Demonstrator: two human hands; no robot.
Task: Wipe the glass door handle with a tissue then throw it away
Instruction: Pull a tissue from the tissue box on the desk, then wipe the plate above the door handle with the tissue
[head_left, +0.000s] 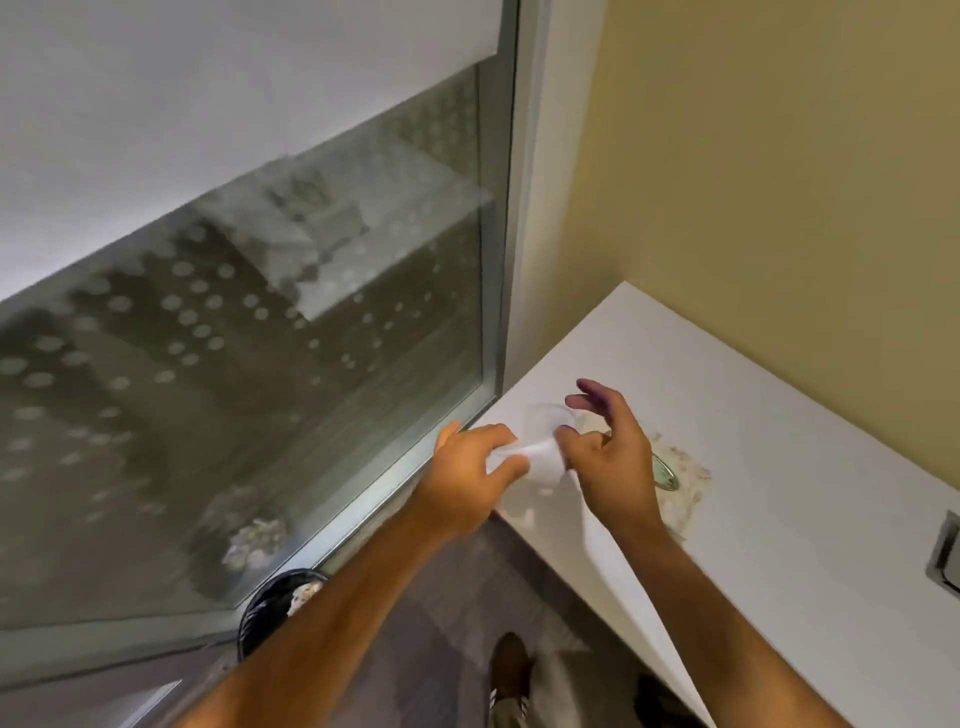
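A white tissue (540, 457) stretches between both my hands above the corner of a white counter (779, 467). My left hand (467, 478) pinches its left end. My right hand (608, 457) grips its right end with thumb and forefinger, the other fingers spread. The tissue is blurred and blends with the counter. The glass door (234, 389) with a dotted film fills the left; its metal frame (498, 260) runs down beside the hands. No door handle shows in this view.
A black bin (275, 608) with a dark liner and some waste stands on the floor below my left forearm. A round metal fitting (667, 475) sits in a patchy spot on the counter. A yellow wall (779, 182) backs the counter. My shoes (511, 670) are below.
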